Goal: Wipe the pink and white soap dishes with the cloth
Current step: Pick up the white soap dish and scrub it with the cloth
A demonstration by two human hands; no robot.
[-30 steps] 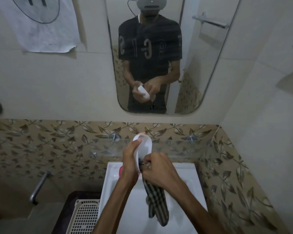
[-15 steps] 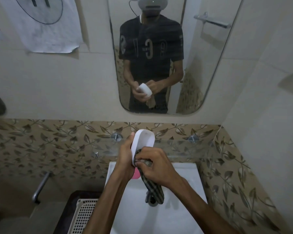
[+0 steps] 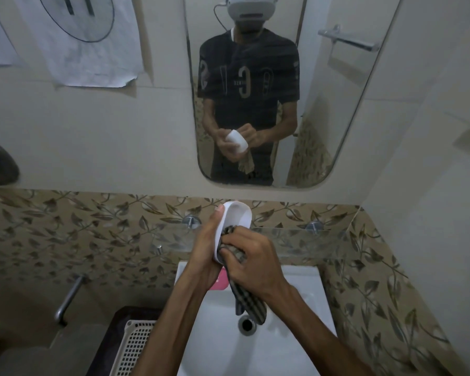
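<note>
Both hands (image 3: 229,256) have lowered the white soap dish (image 3: 235,219) slightly, cloth (image 3: 238,253) inside.

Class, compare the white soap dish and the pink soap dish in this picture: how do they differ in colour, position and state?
The white soap dish is held up on edge by the left hand, above the sink; the pink soap dish lies low at the sink's back, mostly hidden behind the hands. The cloth, gripped by the right hand, presses into the white dish; the pink dish is untouched. Their shared shape cannot be judged.
</note>
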